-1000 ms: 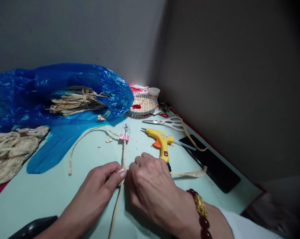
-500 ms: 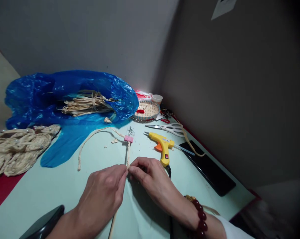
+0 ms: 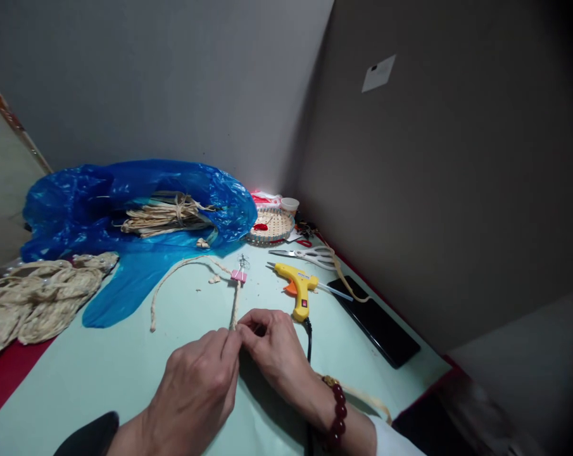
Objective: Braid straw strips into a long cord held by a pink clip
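Note:
A pale braided cord (image 3: 236, 301) runs toward me from a pink binder clip (image 3: 239, 276) on the table. My left hand (image 3: 198, 373) pinches the near end of the braid, its fingers closed. Right against it, my right hand (image 3: 271, 348) pinches at the same spot with thumb and forefinger; a bead bracelet is on that wrist. Beyond the clip, the finished-looking length of cord (image 3: 165, 278) curves left and ends loose. A flat pale strip (image 3: 362, 399) shows behind my right wrist. The strands between my fingertips are mostly hidden.
A yellow glue gun (image 3: 299, 288), scissors (image 3: 309, 254) and a black phone (image 3: 378, 326) lie on the right. Behind stand a blue plastic bag (image 3: 96, 202) holding a raffia bundle (image 3: 167, 215), and a woven basket (image 3: 271, 228). Woven pieces (image 3: 58, 297) sit at left.
The view has tilted up and shifted slightly, so the things on the table appear lower. Both hands stay together on the braid, with a small shift of the fingers.

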Tool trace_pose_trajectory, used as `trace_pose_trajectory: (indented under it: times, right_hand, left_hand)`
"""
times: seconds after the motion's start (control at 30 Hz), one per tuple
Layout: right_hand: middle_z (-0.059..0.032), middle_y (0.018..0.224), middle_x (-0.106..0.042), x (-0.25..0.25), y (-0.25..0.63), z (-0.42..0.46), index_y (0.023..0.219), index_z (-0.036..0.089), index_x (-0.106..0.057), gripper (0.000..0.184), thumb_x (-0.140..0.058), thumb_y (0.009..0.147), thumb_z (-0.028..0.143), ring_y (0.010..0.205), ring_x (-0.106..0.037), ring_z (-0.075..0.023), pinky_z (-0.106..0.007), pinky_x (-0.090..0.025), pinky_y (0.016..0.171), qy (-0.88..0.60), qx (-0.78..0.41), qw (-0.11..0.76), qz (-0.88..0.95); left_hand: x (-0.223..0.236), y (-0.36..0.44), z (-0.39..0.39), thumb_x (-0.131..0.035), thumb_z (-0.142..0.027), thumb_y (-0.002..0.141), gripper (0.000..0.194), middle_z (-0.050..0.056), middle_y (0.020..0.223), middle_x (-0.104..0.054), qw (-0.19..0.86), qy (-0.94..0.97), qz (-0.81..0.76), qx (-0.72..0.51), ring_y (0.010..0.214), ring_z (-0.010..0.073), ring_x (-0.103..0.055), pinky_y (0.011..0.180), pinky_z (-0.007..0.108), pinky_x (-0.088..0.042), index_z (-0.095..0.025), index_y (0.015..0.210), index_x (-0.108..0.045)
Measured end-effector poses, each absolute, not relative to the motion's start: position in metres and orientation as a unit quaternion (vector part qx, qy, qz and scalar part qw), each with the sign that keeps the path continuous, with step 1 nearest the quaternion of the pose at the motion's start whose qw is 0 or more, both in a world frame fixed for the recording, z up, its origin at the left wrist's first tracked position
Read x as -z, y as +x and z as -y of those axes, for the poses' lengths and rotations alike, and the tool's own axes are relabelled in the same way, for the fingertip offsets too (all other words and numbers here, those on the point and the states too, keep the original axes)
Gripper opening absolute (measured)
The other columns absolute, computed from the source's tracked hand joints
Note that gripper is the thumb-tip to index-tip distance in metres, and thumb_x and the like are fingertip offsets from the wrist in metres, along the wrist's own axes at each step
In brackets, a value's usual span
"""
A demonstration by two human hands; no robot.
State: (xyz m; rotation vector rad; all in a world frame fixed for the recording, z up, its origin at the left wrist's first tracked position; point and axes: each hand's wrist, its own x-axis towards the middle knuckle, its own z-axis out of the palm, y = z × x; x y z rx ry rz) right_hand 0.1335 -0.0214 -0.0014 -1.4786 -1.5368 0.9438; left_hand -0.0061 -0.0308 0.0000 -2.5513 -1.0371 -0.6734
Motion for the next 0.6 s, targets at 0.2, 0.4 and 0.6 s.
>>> trace_pose_trajectory:
  times: [0.2,0.4,0.6]
  right_hand:
    - [0.0009,0.056,-0.051,0.0,0.142,0.016,0.065,0.01,-0.07,0.019,-0.055,0.073,0.019,0.056,-0.041,-0.0099,-0.021,-0.032,0.053,-0.535,-0.483,0.415,0.555]
    - [0.0013,0.053,-0.048,-0.007,0.143,0.019,0.063,0.008,-0.07,0.02,-0.058,0.073,0.019,0.055,-0.037,-0.0092,-0.022,-0.03,0.052,-0.503,-0.55,0.409,0.527]
    - [-0.0021,0.061,-0.06,-0.003,0.143,0.016,0.071,0.009,-0.072,0.018,-0.061,0.075,0.022,0.057,-0.046,-0.0107,-0.021,-0.035,0.055,-0.523,-0.533,0.405,0.527]
  left_hand:
    - [0.011,-0.004,0.038,-0.038,0.004,0.078,0.029,0.005,0.06,-0.062,0.237,-0.886,0.314,0.244,0.05,0.0196,-0.061,0.046,0.03,-0.048,-0.01,0.085,-0.063]
    - [0.016,0.002,0.048,-0.04,0.003,0.078,0.032,0.016,0.072,-0.072,0.367,-0.874,0.29,0.129,0.053,0.0195,-0.061,0.046,0.028,-0.047,-0.001,0.092,-0.068]
    - [0.009,0.001,0.052,-0.045,-0.004,0.083,0.026,0.013,0.069,-0.069,0.301,-0.895,0.283,0.17,0.057,0.0218,-0.061,0.05,0.031,-0.046,-0.002,0.096,-0.068]
